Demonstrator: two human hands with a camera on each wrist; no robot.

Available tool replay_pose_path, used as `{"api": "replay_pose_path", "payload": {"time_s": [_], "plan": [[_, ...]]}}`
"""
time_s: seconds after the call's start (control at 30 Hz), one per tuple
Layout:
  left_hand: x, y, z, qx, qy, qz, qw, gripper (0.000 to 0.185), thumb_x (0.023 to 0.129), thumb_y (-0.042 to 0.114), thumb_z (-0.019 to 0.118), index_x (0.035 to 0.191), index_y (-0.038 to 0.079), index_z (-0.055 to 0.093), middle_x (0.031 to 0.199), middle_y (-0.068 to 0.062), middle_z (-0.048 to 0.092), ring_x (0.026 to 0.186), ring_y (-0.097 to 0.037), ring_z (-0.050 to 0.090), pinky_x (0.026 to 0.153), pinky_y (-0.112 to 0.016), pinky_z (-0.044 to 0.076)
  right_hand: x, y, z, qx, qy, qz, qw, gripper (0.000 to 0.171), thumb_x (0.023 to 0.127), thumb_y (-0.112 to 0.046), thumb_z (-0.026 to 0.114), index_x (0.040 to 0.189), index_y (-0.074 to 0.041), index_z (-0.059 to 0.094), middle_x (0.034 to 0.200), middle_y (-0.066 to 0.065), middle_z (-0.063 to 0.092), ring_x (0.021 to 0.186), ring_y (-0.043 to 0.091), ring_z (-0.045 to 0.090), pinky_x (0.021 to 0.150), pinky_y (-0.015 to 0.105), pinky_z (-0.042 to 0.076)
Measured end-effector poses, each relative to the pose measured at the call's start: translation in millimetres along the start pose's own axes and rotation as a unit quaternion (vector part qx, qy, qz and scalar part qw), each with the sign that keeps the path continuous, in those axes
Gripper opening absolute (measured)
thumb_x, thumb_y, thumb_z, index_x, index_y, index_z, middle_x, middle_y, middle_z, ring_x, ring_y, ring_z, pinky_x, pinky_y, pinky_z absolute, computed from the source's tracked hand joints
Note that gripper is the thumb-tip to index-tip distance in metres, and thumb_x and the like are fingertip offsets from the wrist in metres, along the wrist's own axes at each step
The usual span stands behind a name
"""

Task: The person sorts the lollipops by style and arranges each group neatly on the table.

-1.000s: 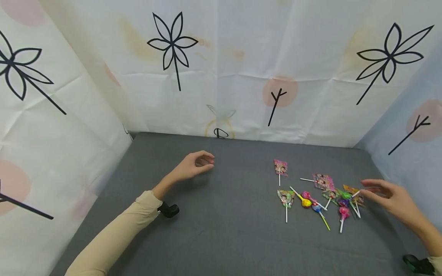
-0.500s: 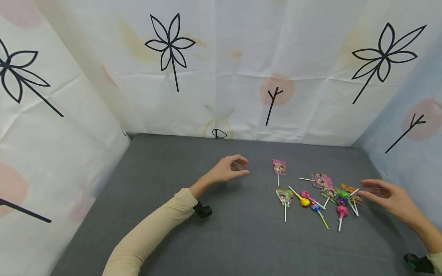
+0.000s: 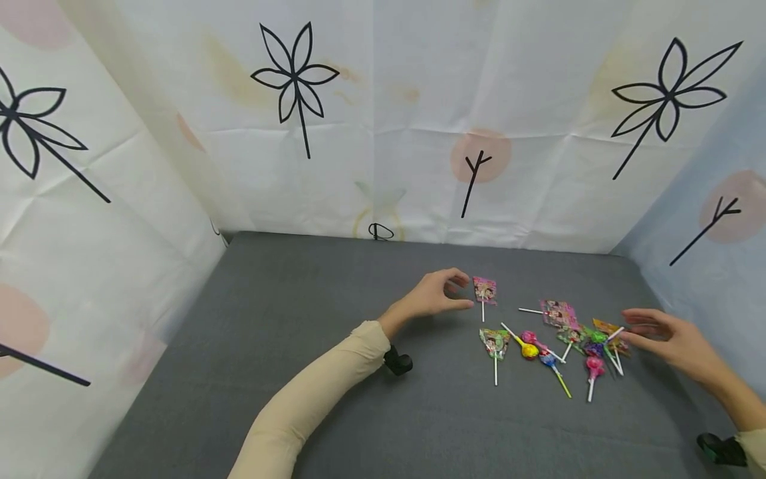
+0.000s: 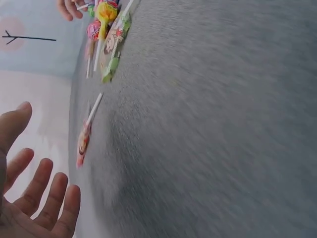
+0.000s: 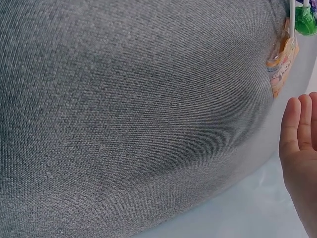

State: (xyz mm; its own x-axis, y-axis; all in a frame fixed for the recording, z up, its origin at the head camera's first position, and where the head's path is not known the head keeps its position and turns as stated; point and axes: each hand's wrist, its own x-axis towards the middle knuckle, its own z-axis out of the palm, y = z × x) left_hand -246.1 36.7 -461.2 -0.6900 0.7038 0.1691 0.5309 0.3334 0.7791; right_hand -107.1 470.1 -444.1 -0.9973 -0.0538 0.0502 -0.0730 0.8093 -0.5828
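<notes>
My left hand (image 3: 439,293) hovers just left of a flat pink-wrapped lollipop (image 3: 485,291), thumb and fingers apart with nothing between them. In the left wrist view its fingers (image 4: 42,186) are spread, and that lollipop (image 4: 84,141) lies beyond them. My right hand (image 3: 676,342) is at the right end of the lollipop pile, holding nothing, its fingertips close to an orange-wrapped lollipop (image 3: 607,327). The right wrist view shows its fingers (image 5: 297,121) relaxed below the orange wrapper (image 5: 282,67). A green-wrapped flat lollipop (image 3: 495,343) lies in front of the pink one.
Between the hands lie several more lollipops: a yellow round one (image 3: 529,350), a blue one (image 3: 547,359), a pink round one (image 3: 595,366) and a flat pink one (image 3: 558,314). The grey cloth (image 3: 389,426) covers the table. Printed curtains (image 3: 371,133) stand behind and at both sides.
My left hand has moved right across the table, from left of the middle to beside the flat pink lollipop. The right hand and the lollipops have stayed about where they were.
</notes>
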Motion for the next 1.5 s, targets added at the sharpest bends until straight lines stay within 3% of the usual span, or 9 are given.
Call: {"api": "replay_pose_path", "payload": {"time_s": [0.17,0.3,0.4,0.5,0.7,0.87,1.17,1.5], "plan": [[18.7,2.4,9.4,0.036,-0.007,-0.002,0.9993,0.056,0.092,0.026,0.080,0.139,0.004,0.057,0.132,-0.012,0.061,0.114,-0.027,0.063,0.094,-0.029,0.048,0,4,-1,0.010,-0.007,-0.005,1.000,0.057,0.093,-0.019,0.078,0.135,0.012,0.053,0.124,0.033,0.058,0.089,-0.016,0.050,0.063,0.028,0.052],[33.0,1.5,17.0,0.059,-0.008,-0.014,0.9981,0.059,0.091,0.031,0.081,0.140,0.009,0.058,0.133,-0.008,0.061,0.117,-0.022,0.061,0.096,-0.029,0.046,-1,8,-3,0.025,-0.008,-0.010,1.000,0.055,0.092,-0.016,0.079,0.133,0.010,0.055,0.119,0.005,0.066,0.091,-0.013,0.054,0.064,0.023,0.050],[40.8,-0.6,22.1,0.073,-0.004,-0.025,0.9970,0.061,0.089,0.034,0.083,0.140,0.011,0.059,0.133,-0.006,0.061,0.117,-0.018,0.059,0.097,-0.028,0.045,-1,11,-6,0.036,-0.018,-0.013,0.999,0.052,0.092,-0.013,0.079,0.133,0.009,0.055,0.115,-0.023,0.058,0.094,-0.011,0.055,0.066,0.021,0.050],[46.4,-4.7,26.2,0.094,0.004,-0.033,0.9951,0.061,0.087,0.034,0.084,0.139,0.012,0.060,0.131,-0.004,0.061,0.117,-0.017,0.058,0.097,-0.027,0.044,-1,14,-6,0.039,-0.029,-0.012,0.999,0.051,0.092,-0.013,0.079,0.133,0.008,0.056,0.114,-0.033,0.052,0.095,-0.011,0.054,0.068,0.019,0.048],[54.8,-16.0,33.9,0.135,0.038,-0.060,0.9882,0.062,0.084,0.040,0.086,0.138,0.019,0.064,0.129,0.000,0.062,0.120,-0.016,0.054,0.100,-0.029,0.041,0,16,-3,0.025,-0.028,0.002,0.999,0.055,0.091,-0.016,0.081,0.133,0.007,0.056,0.115,-0.027,0.052,0.092,-0.009,0.055,0.068,0.021,0.049],[58.2,-20.7,42.5,0.182,0.057,-0.081,0.9784,0.067,0.082,0.051,0.084,0.140,0.025,0.063,0.133,0.002,0.061,0.124,-0.018,0.052,0.102,-0.033,0.040,0,16,0,0.014,-0.024,0.008,1.000,0.057,0.090,-0.019,0.082,0.133,0.007,0.056,0.117,-0.013,0.058,0.091,-0.007,0.055,0.067,0.023,0.049],[57.1,-11.7,46.1,0.230,0.046,-0.112,0.9655,0.065,0.086,0.052,0.079,0.144,0.028,0.061,0.140,0.003,0.057,0.124,-0.022,0.050,0.102,-0.036,0.040,3,18,6,-0.011,-0.026,0.006,1.000,0.057,0.089,-0.021,0.083,0.132,0.006,0.058,0.120,0.022,0.062,0.087,-0.005,0.052,0.065,0.026,0.048],[55.9,-11.4,47.1,0.232,0.033,-0.113,0.9657,0.062,0.089,0.052,0.076,0.144,0.027,0.061,0.143,0.003,0.054,0.123,-0.020,0.048,0.101,-0.037,0.039,6,20,10,-0.033,-0.031,-0.017,0.999,0.056,0.083,-0.017,0.087,0.124,0.010,0.061,0.112,0.025,0.064,0.083,-0.001,0.055,0.065,0.026,0.047]]}}
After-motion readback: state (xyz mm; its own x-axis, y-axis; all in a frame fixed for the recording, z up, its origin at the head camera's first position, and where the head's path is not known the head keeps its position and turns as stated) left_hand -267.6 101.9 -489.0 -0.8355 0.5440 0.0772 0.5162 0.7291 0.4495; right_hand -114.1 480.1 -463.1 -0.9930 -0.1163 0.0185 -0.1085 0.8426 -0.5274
